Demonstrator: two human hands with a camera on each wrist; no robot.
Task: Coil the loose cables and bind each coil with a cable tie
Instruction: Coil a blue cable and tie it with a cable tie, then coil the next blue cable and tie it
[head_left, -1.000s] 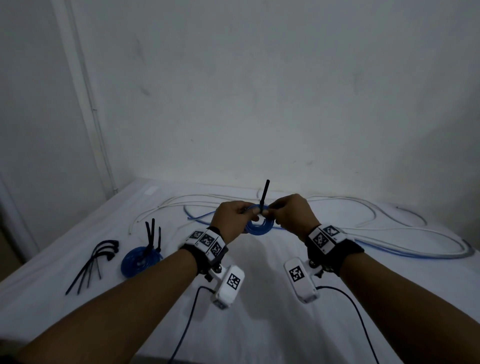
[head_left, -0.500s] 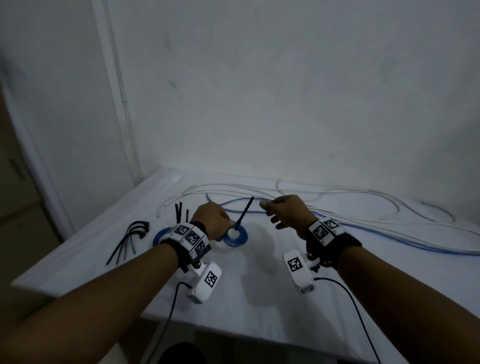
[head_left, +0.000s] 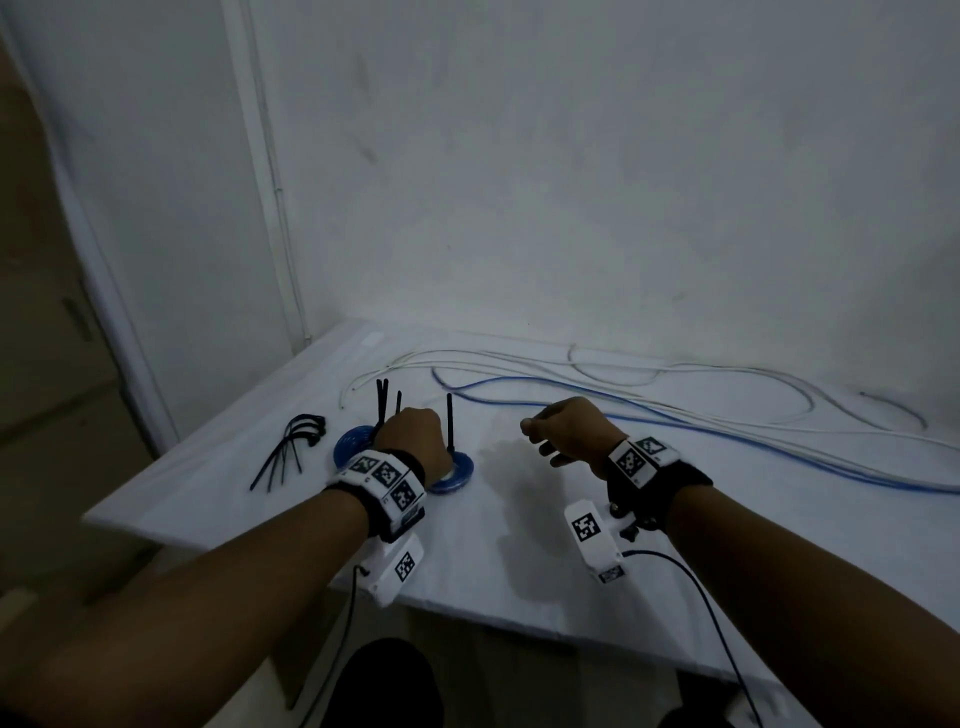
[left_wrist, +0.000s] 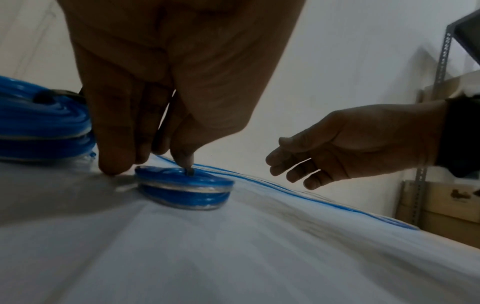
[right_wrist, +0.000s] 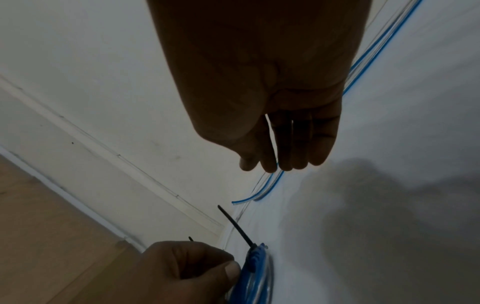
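A small blue coil (head_left: 460, 471) lies on the white table (head_left: 519, 561), bound by a black cable tie whose tail (head_left: 450, 423) stands upright. My left hand (head_left: 413, 439) pinches this coil (left_wrist: 182, 185) at the tie's head, fingertips down at the table. A second bound blue coil (head_left: 352, 445) lies just left of it, its tie tails (head_left: 382, 402) sticking up. My right hand (head_left: 537, 441) hovers to the right of the coil with loosely curled fingers (right_wrist: 285, 144) and holds nothing. A loose blue cable (head_left: 675, 422) and white cables (head_left: 727, 374) trail across the far side.
A bunch of spare black cable ties (head_left: 291, 452) lies near the table's left edge. The wall runs close behind the table, and a corner with a conduit stands at the far left. The table's near edge is below my wrists.
My left hand has carried the tied coil left and down onto the table beside the other coil. My right hand has let go of the tie and drawn away to the right.
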